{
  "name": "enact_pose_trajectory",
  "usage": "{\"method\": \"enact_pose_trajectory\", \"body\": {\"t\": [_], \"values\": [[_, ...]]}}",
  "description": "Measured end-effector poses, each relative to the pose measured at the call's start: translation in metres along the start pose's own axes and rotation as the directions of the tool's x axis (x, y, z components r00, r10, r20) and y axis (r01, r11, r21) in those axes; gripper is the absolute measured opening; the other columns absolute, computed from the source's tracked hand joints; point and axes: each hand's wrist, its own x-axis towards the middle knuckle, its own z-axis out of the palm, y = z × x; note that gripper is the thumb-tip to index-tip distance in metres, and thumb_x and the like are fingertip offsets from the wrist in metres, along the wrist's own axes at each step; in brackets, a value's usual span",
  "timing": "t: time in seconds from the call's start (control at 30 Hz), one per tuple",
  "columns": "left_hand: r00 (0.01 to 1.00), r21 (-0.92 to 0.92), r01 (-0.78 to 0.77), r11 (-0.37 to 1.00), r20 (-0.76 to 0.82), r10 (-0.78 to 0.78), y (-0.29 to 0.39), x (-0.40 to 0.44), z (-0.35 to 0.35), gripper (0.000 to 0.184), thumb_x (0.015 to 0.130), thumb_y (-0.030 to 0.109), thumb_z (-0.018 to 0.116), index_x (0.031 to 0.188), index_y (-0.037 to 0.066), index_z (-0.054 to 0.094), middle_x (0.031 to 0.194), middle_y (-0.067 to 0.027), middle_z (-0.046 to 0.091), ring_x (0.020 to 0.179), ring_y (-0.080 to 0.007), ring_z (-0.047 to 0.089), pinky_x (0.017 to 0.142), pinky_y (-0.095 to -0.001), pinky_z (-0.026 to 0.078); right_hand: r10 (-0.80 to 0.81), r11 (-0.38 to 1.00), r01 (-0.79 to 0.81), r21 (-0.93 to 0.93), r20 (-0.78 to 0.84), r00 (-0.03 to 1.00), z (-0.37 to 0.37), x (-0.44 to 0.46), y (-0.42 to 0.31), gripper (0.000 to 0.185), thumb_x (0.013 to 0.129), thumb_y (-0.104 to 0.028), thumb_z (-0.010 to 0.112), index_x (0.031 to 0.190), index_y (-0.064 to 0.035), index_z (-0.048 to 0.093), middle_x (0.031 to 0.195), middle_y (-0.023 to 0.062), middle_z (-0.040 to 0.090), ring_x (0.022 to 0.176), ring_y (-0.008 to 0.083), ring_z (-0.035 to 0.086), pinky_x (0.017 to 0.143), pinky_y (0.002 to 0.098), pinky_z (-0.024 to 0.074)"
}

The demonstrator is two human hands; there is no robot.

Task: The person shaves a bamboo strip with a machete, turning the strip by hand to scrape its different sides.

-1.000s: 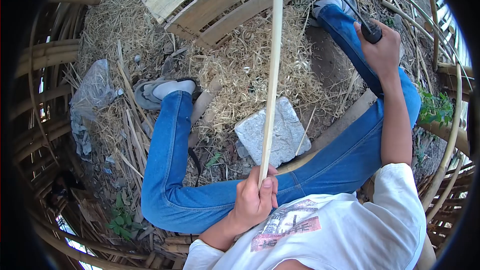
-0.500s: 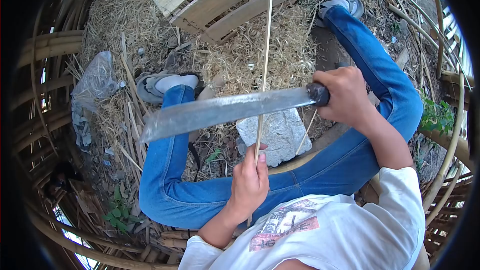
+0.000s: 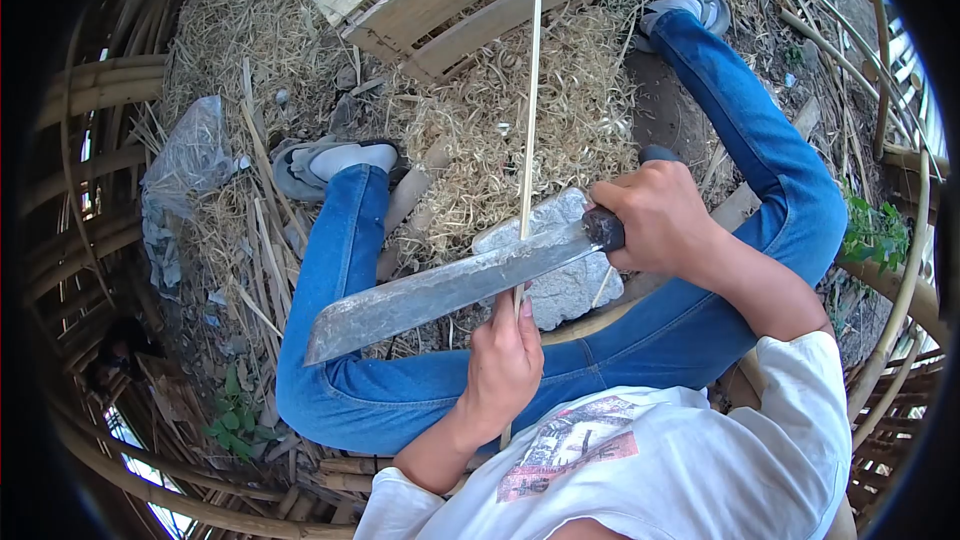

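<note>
A thin bamboo strip (image 3: 532,100) stands out from my left hand (image 3: 503,365), its fingers pinched round the lower part. My right hand (image 3: 665,220) is wrapped round the dark handle of a long machete (image 3: 450,292). The wide blade slants down to the left and crosses over the strip just above my left fingers; whether it touches the strip I cannot tell. Under the blade and strip lies a pale flat stone (image 3: 575,290), partly hidden.
Slatted wooden boards (image 3: 430,0) stand at the top. Curly shavings (image 3: 500,130) cover the ground between my feet. A crumpled plastic bag (image 3: 195,155) lies at the left. Bamboo poles (image 3: 905,290) are at the right, near green leaves (image 3: 875,233).
My right hand has swung the machete from the upper right down and left across the strip. My left hand still holds the strip, which now reaches less far up.
</note>
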Motion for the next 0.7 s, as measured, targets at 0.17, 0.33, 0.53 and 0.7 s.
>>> {"method": "enact_pose_trajectory", "body": {"t": [0.17,0.33,0.53,0.7], "values": [[1.000,0.028,0.013,1.000,-0.021,-0.012,0.005,0.003,-0.002,0.028,0.109,0.014,0.039,0.127,-0.004,0.050,0.059,-0.0100,0.055,0.049,-0.0203,0.061,0.046,-0.0359,0.045,0.037,0.999,-0.037,-0.004,0.025,0.999,0.003,0.000,-0.002,0.028,0.054,-0.020,0.076,0.074,-0.0050,0.064,0.065,0.0128,0.066,0.064,0.0343,0.068,0.060,0.0447,0.0535],[0.998,0.049,0.061,0.997,0.014,-0.062,0.010,0.003,-0.007,0.024,0.108,0.013,0.041,0.121,-0.004,0.052,0.057,-0.0144,0.055,0.050,-0.0284,0.063,0.048,-0.0401,0.047,0.053,0.998,-0.053,-0.035,0.003,0.999,0.007,0.003,0.000,0.027,0.055,-0.019,0.077,0.074,-0.0051,0.064,0.065,0.0130,0.066,0.064,0.0344,0.069,0.062,0.0446,0.0542],[0.985,0.029,0.017,0.999,0.170,-0.022,0.020,-0.008,-0.002,0.019,0.104,0.009,0.047,0.116,-0.004,0.052,0.067,-0.0280,0.060,0.066,-0.0493,0.064,0.054,-0.0512,0.047,0.281,0.919,-0.312,-0.240,-0.154,0.947,-0.010,0.016,0.047,0.020,0.062,-0.020,0.073,0.077,-0.0075,0.067,0.067,0.0155,0.066,0.067,0.0362,0.069,0.065,0.0474,0.0544],[0.972,0.019,0.034,0.999,0.234,-0.037,0.014,-0.008,0.000,0.018,0.104,0.008,0.048,0.117,-0.004,0.053,0.069,-0.0287,0.061,0.068,-0.0503,0.064,0.055,-0.0524,0.048,0.345,0.886,-0.348,-0.306,-0.065,0.936,-0.012,0.009,0.049,0.024,0.060,-0.021,0.073,0.078,-0.0070,0.068,0.069,0.0165,0.066,0.069,0.0374,0.068,0.066,0.0482,0.0540]]}}
